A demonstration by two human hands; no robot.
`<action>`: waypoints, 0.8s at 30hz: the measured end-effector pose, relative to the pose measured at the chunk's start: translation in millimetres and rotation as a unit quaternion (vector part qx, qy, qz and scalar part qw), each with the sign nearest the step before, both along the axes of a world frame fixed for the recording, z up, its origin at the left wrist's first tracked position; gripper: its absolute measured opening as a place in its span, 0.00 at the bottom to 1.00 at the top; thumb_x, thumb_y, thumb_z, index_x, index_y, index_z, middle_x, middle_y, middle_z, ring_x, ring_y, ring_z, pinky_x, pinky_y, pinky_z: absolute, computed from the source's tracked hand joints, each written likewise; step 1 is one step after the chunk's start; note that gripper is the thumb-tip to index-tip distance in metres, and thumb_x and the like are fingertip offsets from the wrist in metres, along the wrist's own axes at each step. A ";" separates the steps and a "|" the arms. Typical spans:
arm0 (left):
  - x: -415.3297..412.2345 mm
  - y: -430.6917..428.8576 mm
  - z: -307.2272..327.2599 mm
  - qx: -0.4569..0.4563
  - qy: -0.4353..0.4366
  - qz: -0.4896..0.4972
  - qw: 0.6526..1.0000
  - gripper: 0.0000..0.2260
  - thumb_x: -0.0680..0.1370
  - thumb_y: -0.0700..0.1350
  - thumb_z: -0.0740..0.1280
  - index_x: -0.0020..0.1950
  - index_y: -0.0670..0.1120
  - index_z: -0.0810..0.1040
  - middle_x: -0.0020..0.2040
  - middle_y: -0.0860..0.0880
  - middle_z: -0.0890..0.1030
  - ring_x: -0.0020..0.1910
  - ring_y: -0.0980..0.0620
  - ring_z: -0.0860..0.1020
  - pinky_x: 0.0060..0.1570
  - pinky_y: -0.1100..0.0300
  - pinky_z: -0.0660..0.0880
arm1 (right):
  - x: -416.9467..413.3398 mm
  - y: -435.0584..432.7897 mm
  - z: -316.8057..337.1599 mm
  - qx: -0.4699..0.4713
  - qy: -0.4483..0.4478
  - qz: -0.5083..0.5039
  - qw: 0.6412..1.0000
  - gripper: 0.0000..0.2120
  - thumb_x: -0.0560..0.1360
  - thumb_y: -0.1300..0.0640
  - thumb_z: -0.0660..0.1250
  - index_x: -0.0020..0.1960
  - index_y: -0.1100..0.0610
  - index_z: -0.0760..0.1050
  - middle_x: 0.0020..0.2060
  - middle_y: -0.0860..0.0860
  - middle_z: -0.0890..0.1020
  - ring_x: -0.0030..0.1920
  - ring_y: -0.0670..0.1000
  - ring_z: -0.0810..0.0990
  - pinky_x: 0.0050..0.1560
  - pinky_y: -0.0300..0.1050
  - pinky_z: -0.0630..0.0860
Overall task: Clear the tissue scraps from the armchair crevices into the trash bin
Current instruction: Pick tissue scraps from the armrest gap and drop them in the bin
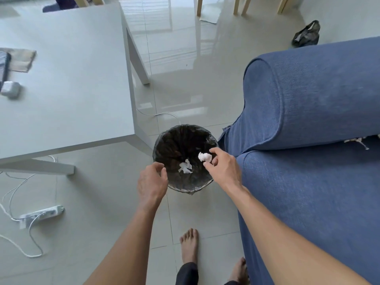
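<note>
A crumpled tissue (pixel 204 157) is pinched between the fingertips of the right hand (pixel 223 167), held over the bin (pixel 186 187). The left hand (pixel 151 183) is held at the bin's near-left rim, fingers loosely curled and holding nothing. Another scrap (pixel 185 166) is seen inside the bin, between the hands. The armchair (pixel 308 140) is found right of the right hand.

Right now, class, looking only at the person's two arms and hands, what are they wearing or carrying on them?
Both arms are bare from as far up as the picture shows down to the fingers: no sleeves are visible. The left hand and the right hand wear no gloves, and no rings, watch, bracelet or markings can be seen on either. Lower down, dark trouser cuffs show above bare feet.
</note>
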State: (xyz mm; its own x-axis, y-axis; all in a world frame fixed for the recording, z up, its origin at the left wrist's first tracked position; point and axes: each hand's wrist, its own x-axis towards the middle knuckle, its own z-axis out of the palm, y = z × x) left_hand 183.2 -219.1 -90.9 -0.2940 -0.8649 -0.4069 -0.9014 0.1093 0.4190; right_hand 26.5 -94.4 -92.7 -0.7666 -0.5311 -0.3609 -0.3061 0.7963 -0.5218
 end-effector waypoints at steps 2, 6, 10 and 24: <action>-2.1 -1.4 5.7 -0.017 -0.008 0.016 1.000 0.12 0.80 0.48 0.64 0.59 0.49 0.82 0.55 0.50 0.85 0.53 0.46 0.83 0.53 0.53 0.76 | -1.7 0.9 1.7 -0.012 -0.010 -0.017 1.000 0.22 0.75 0.48 0.71 0.68 0.49 0.74 0.45 0.49 0.83 0.49 0.52 0.81 0.45 0.47 0.78; -18.5 6.5 21.5 -0.038 -0.001 -0.002 0.999 0.12 0.81 0.49 0.63 0.59 0.49 0.82 0.55 0.50 0.85 0.53 0.45 0.82 0.53 0.54 0.75 | -9.0 14.7 7.2 -0.034 -0.016 -0.042 0.998 0.20 0.77 0.50 0.69 0.68 0.51 0.75 0.43 0.48 0.83 0.48 0.51 0.80 0.47 0.45 0.76; -43.2 30.0 33.2 -0.059 0.016 -0.046 0.997 0.11 0.81 0.51 0.63 0.57 0.50 0.81 0.52 0.50 0.85 0.52 0.47 0.82 0.50 0.54 0.76 | -29.7 54.0 22.4 -0.048 0.000 -0.061 0.997 0.16 0.79 0.49 0.66 0.64 0.51 0.76 0.45 0.48 0.83 0.49 0.51 0.80 0.45 0.45 0.73; -214.3 236.4 67.2 -0.046 0.045 -0.328 0.942 0.13 0.82 0.54 0.60 0.56 0.48 0.79 0.52 0.50 0.82 0.53 0.46 0.80 0.46 0.53 0.73 | -196.0 287.0 73.9 0.001 0.093 -0.178 0.980 0.11 0.79 0.49 0.64 0.59 0.52 0.78 0.45 0.46 0.80 0.46 0.50 0.79 0.42 0.46 0.75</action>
State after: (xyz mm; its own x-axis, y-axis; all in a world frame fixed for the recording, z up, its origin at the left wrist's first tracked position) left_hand -31.0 17.3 -23.6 -0.8077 -0.5156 -0.2860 -0.5882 0.6704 0.4523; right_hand -169.5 192.6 -18.8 -0.9555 -0.2179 -0.1987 -0.0987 0.8712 -0.4809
